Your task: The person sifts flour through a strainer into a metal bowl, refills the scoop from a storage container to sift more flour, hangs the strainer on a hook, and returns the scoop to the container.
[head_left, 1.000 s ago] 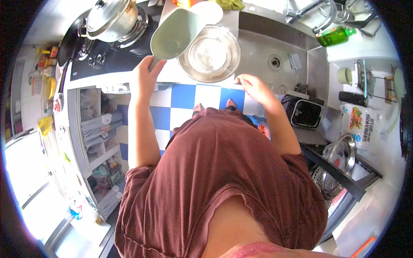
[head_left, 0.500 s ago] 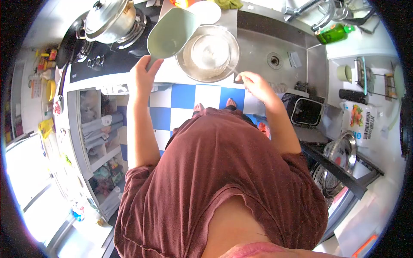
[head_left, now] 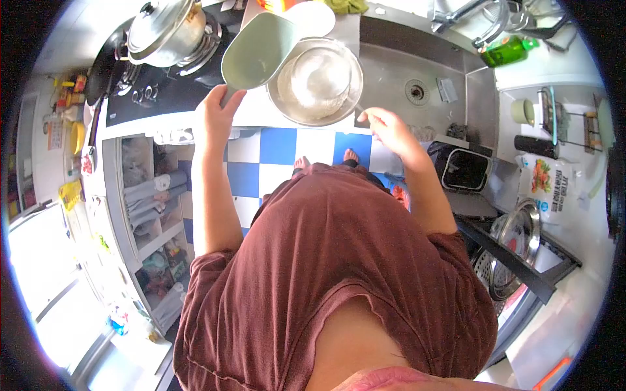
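My left hand (head_left: 218, 114) is closed on the handle of a pale green scoop-like container (head_left: 259, 51), tilted beside and partly over the metal bowl's left rim. The metal bowl (head_left: 282, 109) stands on the counter and holds a whitish, powdery material (head_left: 313, 107). My right hand (head_left: 386, 125) is pinched at the bowl's lower right, round the end of a thin handle that reaches over the rim. A round, bright sieve-like tool (head_left: 321, 75) at that handle's other end lies inside the bowl; its details are blurred.
A lidded pot (head_left: 163, 36) sits on the black stove (head_left: 156, 94) at left. Right of the bowl is the steel sink (head_left: 391, 85) with a faucet (head_left: 473, 19) and green bottle (head_left: 508, 52). A white plate (head_left: 313, 18) lies behind the bowl.
The green container and my left hand have shifted slightly left. The tool in the bowl has moved slightly, and more whitish material shows near the bowl's lower edge.
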Demonstrator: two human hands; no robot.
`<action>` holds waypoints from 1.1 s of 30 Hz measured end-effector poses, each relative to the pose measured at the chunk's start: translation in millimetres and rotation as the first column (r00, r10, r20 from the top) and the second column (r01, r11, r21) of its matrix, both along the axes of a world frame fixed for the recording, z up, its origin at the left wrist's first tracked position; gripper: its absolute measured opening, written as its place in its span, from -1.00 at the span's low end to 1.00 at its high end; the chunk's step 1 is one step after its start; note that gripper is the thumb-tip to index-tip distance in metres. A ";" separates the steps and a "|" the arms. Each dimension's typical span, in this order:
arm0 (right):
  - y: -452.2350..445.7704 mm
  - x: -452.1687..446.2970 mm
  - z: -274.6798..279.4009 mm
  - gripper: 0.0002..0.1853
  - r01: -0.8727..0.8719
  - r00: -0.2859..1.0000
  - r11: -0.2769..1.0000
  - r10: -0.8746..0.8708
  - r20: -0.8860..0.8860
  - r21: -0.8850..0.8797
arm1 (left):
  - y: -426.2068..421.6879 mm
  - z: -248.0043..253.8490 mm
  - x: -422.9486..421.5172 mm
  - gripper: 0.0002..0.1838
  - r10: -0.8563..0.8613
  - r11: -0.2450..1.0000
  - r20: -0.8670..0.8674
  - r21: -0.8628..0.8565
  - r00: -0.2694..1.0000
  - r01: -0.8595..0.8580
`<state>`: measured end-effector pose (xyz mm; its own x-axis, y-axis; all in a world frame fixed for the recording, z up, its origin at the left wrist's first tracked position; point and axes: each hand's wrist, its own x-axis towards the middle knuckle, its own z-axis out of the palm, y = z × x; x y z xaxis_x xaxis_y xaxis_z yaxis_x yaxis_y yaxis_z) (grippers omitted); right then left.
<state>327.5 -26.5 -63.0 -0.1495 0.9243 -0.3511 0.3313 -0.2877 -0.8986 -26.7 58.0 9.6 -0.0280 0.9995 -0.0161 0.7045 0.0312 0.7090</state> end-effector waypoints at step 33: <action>-7.1 1.5 73.7 -0.79 0.086 0.960 0.949 -0.160 0.229 0.303 | -4.5 -17.7 -11.4 -0.69 -0.006 1.000 0.059 -0.023 0.998 0.007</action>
